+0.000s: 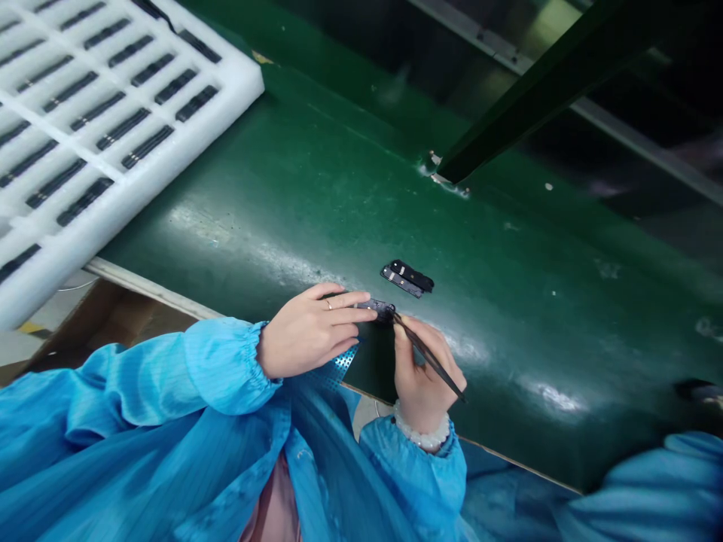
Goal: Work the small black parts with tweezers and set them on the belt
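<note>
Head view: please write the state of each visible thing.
left hand: fingers outstretched, touching the small part
right hand: closed around tweezers
tweezers: slanted, tips at part
small part: partly covered by fingers
two loose parts: lying close together
white tray: loaded with dark parts
table: marked

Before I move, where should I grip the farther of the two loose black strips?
Probably pinch the farther strip by its right end, coming from the right: it is long and narrow, and that end juts past the nearer strip.
</note>
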Motion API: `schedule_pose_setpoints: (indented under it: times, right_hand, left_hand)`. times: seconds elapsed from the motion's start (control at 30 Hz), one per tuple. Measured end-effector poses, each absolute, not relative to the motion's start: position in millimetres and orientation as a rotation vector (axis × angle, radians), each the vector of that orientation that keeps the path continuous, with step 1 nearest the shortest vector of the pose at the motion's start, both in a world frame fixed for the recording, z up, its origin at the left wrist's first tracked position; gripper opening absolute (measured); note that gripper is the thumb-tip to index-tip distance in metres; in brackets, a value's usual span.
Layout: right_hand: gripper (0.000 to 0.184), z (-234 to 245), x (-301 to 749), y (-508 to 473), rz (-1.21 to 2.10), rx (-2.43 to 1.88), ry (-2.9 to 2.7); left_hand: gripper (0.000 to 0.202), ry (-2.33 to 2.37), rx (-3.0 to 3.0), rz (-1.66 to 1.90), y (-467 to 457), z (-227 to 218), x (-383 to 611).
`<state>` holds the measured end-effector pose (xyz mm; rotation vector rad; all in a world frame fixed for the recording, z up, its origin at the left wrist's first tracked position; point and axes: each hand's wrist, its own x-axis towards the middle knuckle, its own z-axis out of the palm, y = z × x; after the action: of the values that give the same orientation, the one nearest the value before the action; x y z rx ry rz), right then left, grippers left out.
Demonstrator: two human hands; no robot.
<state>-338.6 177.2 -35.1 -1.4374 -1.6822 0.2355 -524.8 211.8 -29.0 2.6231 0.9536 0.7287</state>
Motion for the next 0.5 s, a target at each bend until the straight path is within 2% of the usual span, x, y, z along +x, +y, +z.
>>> schedule_pose_setpoints:
  times: [0.5]
  right_hand:
    - [0.017, -35.6, -338.6, 174.4, 0.269, -1.45, -1.65]
  left_hand:
    - [0.022, 0.937, 2.607, 0.738, 212.4, -29.1, -525.5]
